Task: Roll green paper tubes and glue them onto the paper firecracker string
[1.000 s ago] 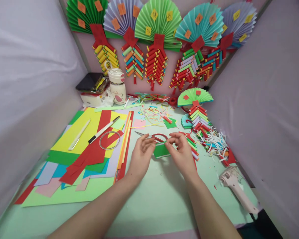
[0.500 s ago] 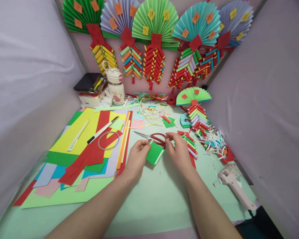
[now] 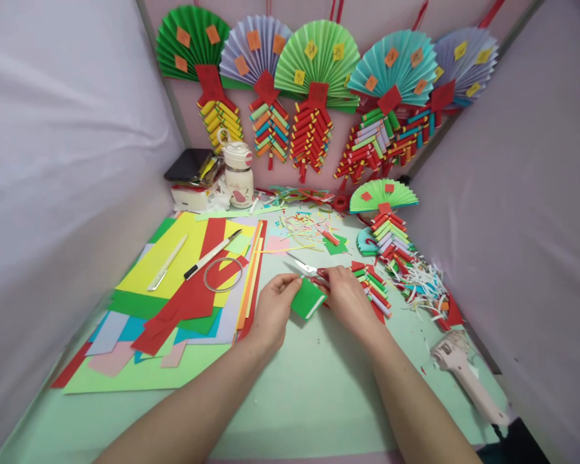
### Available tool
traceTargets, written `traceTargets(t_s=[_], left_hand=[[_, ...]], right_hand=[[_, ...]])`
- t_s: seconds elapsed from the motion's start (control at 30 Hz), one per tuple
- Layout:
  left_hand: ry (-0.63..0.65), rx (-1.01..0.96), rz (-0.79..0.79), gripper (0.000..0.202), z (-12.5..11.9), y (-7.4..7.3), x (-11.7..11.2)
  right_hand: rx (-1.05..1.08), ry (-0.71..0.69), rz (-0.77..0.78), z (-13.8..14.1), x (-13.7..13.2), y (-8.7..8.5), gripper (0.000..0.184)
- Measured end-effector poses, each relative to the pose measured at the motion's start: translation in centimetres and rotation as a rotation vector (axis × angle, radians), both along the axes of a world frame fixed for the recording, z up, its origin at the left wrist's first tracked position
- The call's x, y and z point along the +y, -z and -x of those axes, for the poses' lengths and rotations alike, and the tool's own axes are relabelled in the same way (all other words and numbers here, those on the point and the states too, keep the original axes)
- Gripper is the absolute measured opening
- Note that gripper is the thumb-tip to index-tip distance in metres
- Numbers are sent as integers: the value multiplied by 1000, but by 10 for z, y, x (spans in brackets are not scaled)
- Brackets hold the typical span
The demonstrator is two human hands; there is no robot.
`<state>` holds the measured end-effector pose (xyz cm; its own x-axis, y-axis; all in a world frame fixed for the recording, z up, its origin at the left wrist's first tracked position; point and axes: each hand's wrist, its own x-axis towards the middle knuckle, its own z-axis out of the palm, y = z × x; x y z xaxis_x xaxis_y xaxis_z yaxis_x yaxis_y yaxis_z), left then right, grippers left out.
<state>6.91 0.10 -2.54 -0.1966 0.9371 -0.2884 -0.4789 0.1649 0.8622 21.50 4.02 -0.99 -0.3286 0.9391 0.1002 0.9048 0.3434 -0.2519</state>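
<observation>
My left hand (image 3: 273, 309) pinches the left corner of a small green paper piece (image 3: 305, 298) with a white edge and holds it just above the pale green table (image 3: 309, 393). Beside it, my right hand (image 3: 350, 299) is curled over the red handles of the scissors (image 3: 303, 266). Their metal blades stick out to the left past my fingers, and the handles are mostly hidden under the hand. A row of small rolled paper tubes (image 3: 376, 289) in red, green and purple lies just right of my right hand.
Stacked coloured paper sheets (image 3: 174, 303) cover the table's left, with a craft knife (image 3: 211, 253), a white cutter (image 3: 167, 263) and a clear tape ring (image 3: 222, 274) on top. A glue gun (image 3: 464, 377) lies front right. Paper scraps (image 3: 423, 283), a mug (image 3: 238, 174) and wall fans (image 3: 316, 58) sit behind.
My right hand let go of the green piece and moved onto the scissors' handles. My left hand now holds the piece alone, tilted. The camera view tipped slightly downward.
</observation>
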Motion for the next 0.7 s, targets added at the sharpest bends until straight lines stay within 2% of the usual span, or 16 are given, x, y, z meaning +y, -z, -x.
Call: traceTargets(t_s=[0.1,0.2,0.27,0.4,0.53,0.7], left_hand=[[-12,36,0,26,1,2,1],[-11,49,8,26,2,3,2],[-15,62,4,25,4,2,3],[-50,143,-15,23,7,1,6],[-50,181,-18,20,9,1,7],[-17,186,-29,18,9,2,6]], right_hand=[[198,93,73,-18,-9,7,27],[471,74,169,-31,-13,13,27],[548,63,200,-35,-16,14,32],[437,21,127,-35,-22,9,48],[376,-82,37,-32,-25,7,36],[361,-81,4,-31,-24,9,38]])
